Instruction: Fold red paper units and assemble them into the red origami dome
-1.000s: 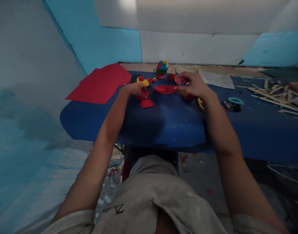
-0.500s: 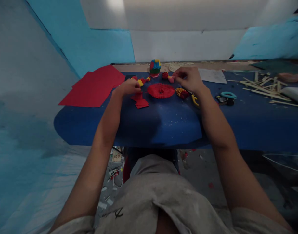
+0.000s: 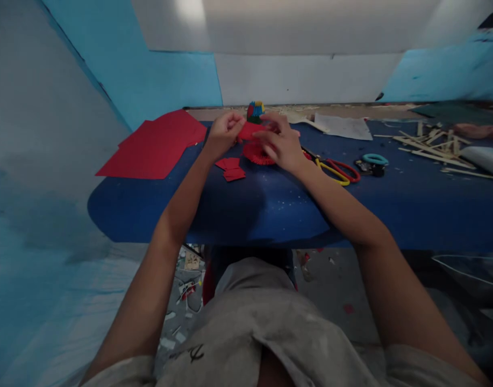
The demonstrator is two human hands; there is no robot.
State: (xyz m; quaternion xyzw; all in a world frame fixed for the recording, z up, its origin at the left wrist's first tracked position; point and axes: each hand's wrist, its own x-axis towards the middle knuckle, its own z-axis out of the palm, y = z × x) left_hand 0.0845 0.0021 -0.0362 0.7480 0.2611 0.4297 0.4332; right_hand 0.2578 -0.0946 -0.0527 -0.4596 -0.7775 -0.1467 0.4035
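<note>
My left hand [image 3: 225,133] is closed in a pinch on the left end of a small red paper piece [image 3: 250,129], raised above the table. At the right end of that paper is my right hand [image 3: 284,144], its fingers curved and apart; whether they touch it is hard to tell. Below the hands sits a round red pleated paper piece [image 3: 258,155], partly hidden by the right fingers. Several small red paper rectangles [image 3: 231,169] lie in a loose pile just left of it. Behind the hands stands a multicoloured folded-paper vase [image 3: 255,110], its lower part covered.
Large red sheets [image 3: 149,145] lie at the table's left. Scissors with yellow and red handles [image 3: 338,173] rest beside my right forearm. Further right are a blue ring-shaped object [image 3: 375,159] and scattered wooden sticks [image 3: 435,144]. A white sheet [image 3: 343,126] lies at the back.
My left hand has lifted a red paper piece from the pile, up and to the right. My right hand has moved left from the small folded pieces toward it, uncovering the scissors.
</note>
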